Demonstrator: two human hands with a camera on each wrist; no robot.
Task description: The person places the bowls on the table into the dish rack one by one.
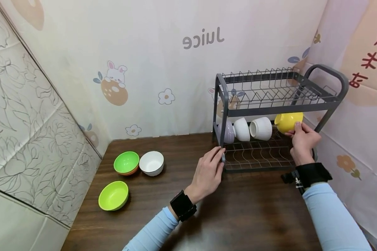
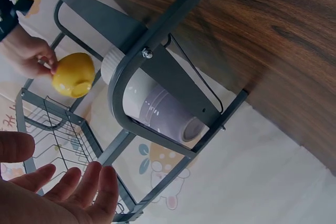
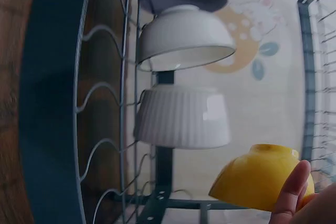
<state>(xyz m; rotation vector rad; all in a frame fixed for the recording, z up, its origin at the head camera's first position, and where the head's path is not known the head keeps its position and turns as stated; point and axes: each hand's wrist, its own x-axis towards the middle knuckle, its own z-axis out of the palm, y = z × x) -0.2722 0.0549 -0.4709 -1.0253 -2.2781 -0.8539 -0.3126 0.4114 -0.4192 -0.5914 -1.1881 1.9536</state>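
My right hand pinches a yellow bowl by its rim, thumb on the near side. The bowl is tipped sideways at the right end of the dish rack's lower tier, under the upper tier. To its left on that tier stand a ribbed white bowl, a smooth white bowl and a lavender bowl, all on their sides. My left hand has its fingers extended, their tips right at the rack's front left post. In the left wrist view its fingers show loosely spread.
On the left of the brown table stand a green bowl stacked on an orange one, a white bowl and a lime bowl. The rack's upper tier overhangs the right hand. Patterned walls close off the back and sides.
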